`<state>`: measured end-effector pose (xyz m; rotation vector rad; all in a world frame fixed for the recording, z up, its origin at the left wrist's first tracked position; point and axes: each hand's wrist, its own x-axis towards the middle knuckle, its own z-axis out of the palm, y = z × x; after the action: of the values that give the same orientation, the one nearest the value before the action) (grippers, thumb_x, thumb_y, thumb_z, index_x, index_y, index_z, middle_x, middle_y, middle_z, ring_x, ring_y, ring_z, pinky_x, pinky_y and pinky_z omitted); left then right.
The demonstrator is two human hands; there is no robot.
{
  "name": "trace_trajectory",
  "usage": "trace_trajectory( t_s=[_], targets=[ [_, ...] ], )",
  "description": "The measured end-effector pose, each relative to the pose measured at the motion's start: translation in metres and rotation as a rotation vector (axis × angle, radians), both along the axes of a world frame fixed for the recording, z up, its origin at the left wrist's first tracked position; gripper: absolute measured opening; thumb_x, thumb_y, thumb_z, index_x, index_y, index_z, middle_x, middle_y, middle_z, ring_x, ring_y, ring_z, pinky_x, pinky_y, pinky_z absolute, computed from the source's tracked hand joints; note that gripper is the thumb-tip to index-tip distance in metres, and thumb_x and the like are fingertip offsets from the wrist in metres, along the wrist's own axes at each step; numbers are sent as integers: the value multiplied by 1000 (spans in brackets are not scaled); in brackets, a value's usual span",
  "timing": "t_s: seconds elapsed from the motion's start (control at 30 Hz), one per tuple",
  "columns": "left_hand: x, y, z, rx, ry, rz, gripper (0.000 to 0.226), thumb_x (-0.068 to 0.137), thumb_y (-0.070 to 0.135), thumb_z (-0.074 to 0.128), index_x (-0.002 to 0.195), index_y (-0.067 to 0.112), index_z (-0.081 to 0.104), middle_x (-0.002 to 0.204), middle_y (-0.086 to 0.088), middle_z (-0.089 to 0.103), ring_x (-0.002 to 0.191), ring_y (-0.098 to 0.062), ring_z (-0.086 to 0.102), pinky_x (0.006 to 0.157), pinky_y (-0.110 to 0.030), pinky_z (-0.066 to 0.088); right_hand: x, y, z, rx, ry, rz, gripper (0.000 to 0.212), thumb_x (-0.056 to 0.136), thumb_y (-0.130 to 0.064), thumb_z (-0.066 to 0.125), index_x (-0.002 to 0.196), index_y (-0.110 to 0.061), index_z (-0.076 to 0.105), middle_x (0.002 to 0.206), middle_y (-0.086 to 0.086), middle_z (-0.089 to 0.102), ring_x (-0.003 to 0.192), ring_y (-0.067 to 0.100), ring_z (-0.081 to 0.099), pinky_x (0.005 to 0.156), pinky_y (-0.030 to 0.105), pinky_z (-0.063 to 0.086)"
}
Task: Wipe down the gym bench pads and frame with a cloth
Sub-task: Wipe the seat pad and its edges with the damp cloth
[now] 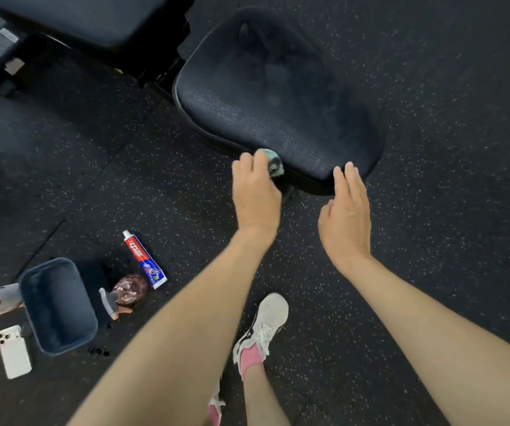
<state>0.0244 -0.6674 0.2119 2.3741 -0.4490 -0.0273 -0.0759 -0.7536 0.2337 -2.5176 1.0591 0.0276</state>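
**Wiping at the near rim of the seat pad, cloth in the left hand**

Head view, the only one.

- My left hand (pixel 255 192) is curled round a small bunched cloth (pixel 273 161), teal with a grey patch. The cloth sits against the near-left rim of the seat pad (pixel 278 96).
- My right hand (pixel 347 210) holds nothing. Its fingers are straight and close together, with the tips at the pad's near corner. I cannot tell whether they touch the pad.
- Key relation: almost the whole pad top lies ahead of the cloth, away from me and slightly right. The pad's long axis runs from that near corner up and left toward the back pad (pixel 87 16), with the dark frame (pixel 167 78) in the gap between the two.
- The left hand is the working hand and is already on the rim. The right is placed to steady the corner.

Judgement: the pad top shows dull smears, so I take the seat as under way, with the back pad and frame to follow. The next stroke should push forward along the long axis. The cloth is bunched small, so each pass covers little.

A toothpaste tube (pixel 144 259), a dark bin (pixel 58 305) and a white phone (pixel 14 352) lie on the floor (pixel 432 149) to my left, well apart from the pad.
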Motion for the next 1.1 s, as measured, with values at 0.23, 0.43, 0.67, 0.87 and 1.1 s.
trace_trajectory(
  t_s=[0.23, 0.43, 0.67, 0.87, 1.1],
  targets=[
    [-59, -4, -5, -60, -51, -483, 32, 67, -12, 66, 96, 3, 62, 85, -8, 52, 80, -21, 46, 50, -34, 48, -13, 0, 4, 40, -37, 0, 63, 88, 13, 45, 148, -2, 31, 158, 11, 21, 147, 21, 17, 122, 33, 7],
    [15, 36, -13, -170, 6, 46, 24, 79, -12, 58, 100, 0, 55, 105, -14, 49, 89, -25, 52, 79, -32, 48, -6, 4, 7, -6, -32, 0, 60, 93, 11, 44, 148, -9, 32, 159, 5, 21, 146, 19, 18, 120, 36, 19],
    [6, -2, -8, -215, -50, 83, 35, 66, -20, 55, 93, 3, 57, 99, -12, 53, 85, -23, 44, 72, -26, 40, 2, -2, 3, -89, 69, 125, 74, 85, 16, 52, 150, -9, 28, 160, 6, 18, 148, 20, 14, 119, 33, 18],
    [-43, -6, -37, -312, -60, -259, 38, 69, -20, 59, 101, 1, 62, 100, -11, 54, 90, -25, 52, 78, -30, 49, -2, 0, -41, -259, -196, 53, 76, 69, 28, 51, 140, 0, 46, 149, 17, 40, 141, 30, 32, 114, 46, 33],
    [-5, -1, -79, -475, -412, -237, 37, 70, -18, 58, 97, 6, 65, 93, 1, 46, 78, -23, 48, 67, -26, 44, 4, -2, -104, -615, -611, -11, 66, 75, 22, 32, 134, 1, 53, 140, 17, 51, 134, 31, 43, 115, 41, 32]
  ],
)
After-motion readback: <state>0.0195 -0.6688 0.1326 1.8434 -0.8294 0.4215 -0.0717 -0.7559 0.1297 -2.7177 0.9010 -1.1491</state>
